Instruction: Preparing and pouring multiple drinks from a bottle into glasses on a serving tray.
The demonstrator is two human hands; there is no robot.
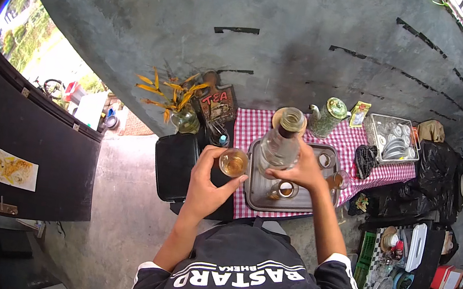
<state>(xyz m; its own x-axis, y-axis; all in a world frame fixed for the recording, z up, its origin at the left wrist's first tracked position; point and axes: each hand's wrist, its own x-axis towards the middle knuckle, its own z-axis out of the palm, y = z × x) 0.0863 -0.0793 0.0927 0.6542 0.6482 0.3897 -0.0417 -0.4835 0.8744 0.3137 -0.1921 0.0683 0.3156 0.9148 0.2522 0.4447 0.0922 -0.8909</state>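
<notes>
My left hand grips a drinking glass with amber liquid in it, held up at the left side of a brown serving tray. My right hand is around the body of a clear glass carafe, raised over the tray. The carafe has a dark band at its neck, and I cannot tell how much it contains. Below and beside my right forearm are a glass with brown liquid, another glass and a third glass near the tray's right edge.
A green patterned teapot stands behind the tray on a checkered cloth. To its right are a yellow packet and a dish basket. A vase, a wooden sign and a black case sit left.
</notes>
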